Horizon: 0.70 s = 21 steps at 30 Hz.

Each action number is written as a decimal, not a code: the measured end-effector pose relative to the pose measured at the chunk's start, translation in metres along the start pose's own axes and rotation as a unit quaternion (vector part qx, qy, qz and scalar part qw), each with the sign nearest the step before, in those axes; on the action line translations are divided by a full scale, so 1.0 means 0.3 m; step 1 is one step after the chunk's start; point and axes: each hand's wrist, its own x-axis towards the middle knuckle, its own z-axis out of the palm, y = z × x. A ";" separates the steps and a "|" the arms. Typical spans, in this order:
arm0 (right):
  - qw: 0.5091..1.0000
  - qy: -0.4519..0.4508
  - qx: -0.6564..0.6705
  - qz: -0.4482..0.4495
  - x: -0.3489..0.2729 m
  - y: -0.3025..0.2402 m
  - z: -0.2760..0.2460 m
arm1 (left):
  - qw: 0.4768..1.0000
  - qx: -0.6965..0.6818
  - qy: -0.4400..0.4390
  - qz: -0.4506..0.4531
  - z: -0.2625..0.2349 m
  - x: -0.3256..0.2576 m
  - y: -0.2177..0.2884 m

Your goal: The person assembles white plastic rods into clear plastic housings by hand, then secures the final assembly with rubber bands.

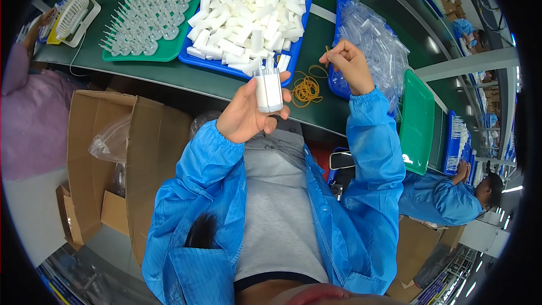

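My left hand (244, 114) is closed around a small upright bundle of clear plastic cases (269, 91) with white blocks inside, held just past the table's near edge. To the right, my right hand (351, 63) is raised with thumb and forefinger pinched on a thin yellowish rubber band (327, 51). Between the hands, a loose pile of rubber bands (305, 91) lies on the green table. Beyond my left hand is a blue tray (185, 51) heaped with white foam blocks (248, 17).
Clear plastic cases (372, 39) fill a blue bin (337, 79) at right, beside a green tray (418, 124). A green tray of clear droppers (152, 17) stands far left. An open cardboard box (101, 158) sits left. Co-workers (446, 197) work on both sides.
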 end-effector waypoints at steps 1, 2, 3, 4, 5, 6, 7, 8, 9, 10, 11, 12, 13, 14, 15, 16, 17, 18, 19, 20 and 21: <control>1.000 0.000 -0.001 0.002 -0.005 0.006 -0.001 | 1.000 0.016 0.005 -0.003 -0.003 0.001 0.001; 1.000 -0.012 0.021 0.015 -0.012 0.012 -0.001 | 0.999 0.031 0.010 -0.006 -0.005 0.003 0.000; 0.998 -0.024 0.044 0.028 -0.017 0.014 0.001 | 0.999 0.031 0.011 -0.005 -0.004 0.003 0.000; 0.998 -0.025 0.044 0.029 -0.021 0.016 0.004 | 0.999 0.038 0.016 -0.007 -0.003 0.003 -0.001; 0.996 -0.041 0.068 0.049 -0.024 0.018 0.009 | 0.999 0.044 0.022 -0.009 -0.002 0.004 -0.001; 0.992 -0.057 0.093 0.069 -0.027 0.020 0.012 | 0.999 0.044 0.022 -0.009 -0.002 0.004 -0.001; 0.992 -0.057 0.094 0.069 -0.030 0.019 0.014 | 0.999 0.049 0.021 -0.013 -0.003 0.004 0.000; 0.991 -0.061 0.093 0.075 -0.034 0.015 0.016 | 0.998 0.053 0.019 -0.018 -0.002 0.005 0.000; 0.990 -0.065 0.093 0.080 -0.036 0.013 0.016 | 0.998 0.054 0.020 -0.019 0.003 0.005 -0.001; 0.990 -0.065 0.094 0.080 -0.038 0.014 0.014 | 0.998 0.049 0.022 -0.018 0.009 0.005 -0.003; 0.990 -0.068 0.100 0.073 -0.041 0.014 0.012 | 0.999 0.044 0.025 -0.017 0.013 0.005 -0.005; 0.990 -0.071 0.106 0.066 -0.043 0.015 0.010 | 0.999 0.044 0.025 -0.017 0.011 0.004 -0.009; 0.990 -0.071 0.106 0.066 -0.044 0.016 0.010 | 0.998 0.051 0.023 -0.009 0.007 0.003 -0.014; 0.985 -0.074 0.142 0.072 -0.046 0.016 0.009 | 0.998 0.058 0.020 0.000 0.005 0.002 -0.019; 0.978 -0.076 0.177 0.077 -0.047 0.017 0.009 | 0.998 0.059 0.019 -0.002 0.007 0.001 -0.020; 0.978 -0.074 0.178 0.076 -0.050 0.018 0.008 | 0.994 0.104 0.030 0.005 0.009 0.000 -0.021; 0.966 -0.083 0.229 0.081 -0.053 0.019 0.008 | 0.988 0.149 0.040 0.012 0.012 -0.001 -0.022; 0.952 -0.091 0.280 0.085 -0.057 0.020 0.009 | 0.988 0.150 0.039 0.011 0.017 -0.001 -0.023; 0.952 -0.090 0.280 0.084 -0.061 0.016 0.012 | 0.981 0.181 0.064 0.002 0.025 -0.001 -0.024; 0.946 -0.078 0.300 0.096 -0.065 0.005 0.018 | 0.973 0.212 0.088 -0.006 0.031 0.000 -0.026; 0.939 -0.066 0.321 0.108 -0.071 -0.006 0.026 | 0.973 0.213 0.087 -0.007 0.033 0.001 -0.027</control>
